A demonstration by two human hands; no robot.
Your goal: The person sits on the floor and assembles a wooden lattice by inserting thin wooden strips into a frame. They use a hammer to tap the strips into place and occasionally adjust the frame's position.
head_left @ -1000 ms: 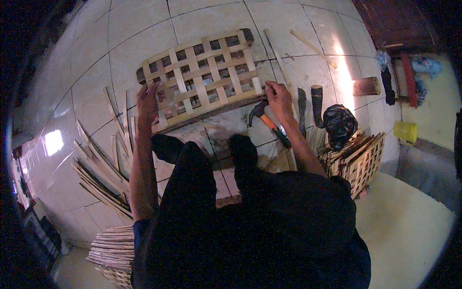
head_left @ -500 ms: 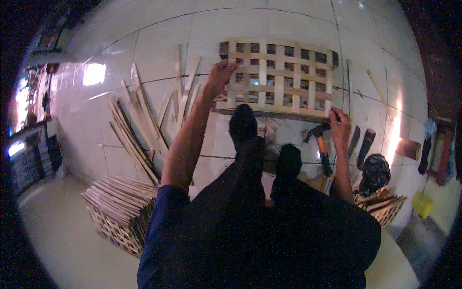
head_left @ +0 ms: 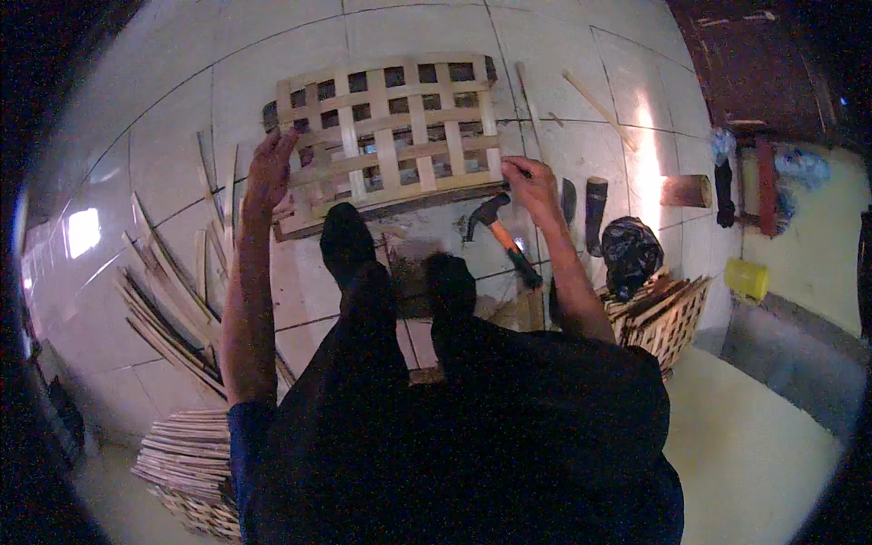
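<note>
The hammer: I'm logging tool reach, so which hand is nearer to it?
Right. The right hand grips the woven panel's corner just above the hammer; the left hand holds the panel's far left edge.

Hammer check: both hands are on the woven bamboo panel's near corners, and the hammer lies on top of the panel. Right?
Not quite. The head view shows the hammer on the floor tiles just in front of the panel, beside the right hand, not on it. The left hand and right hand do grip the near corners.
</note>
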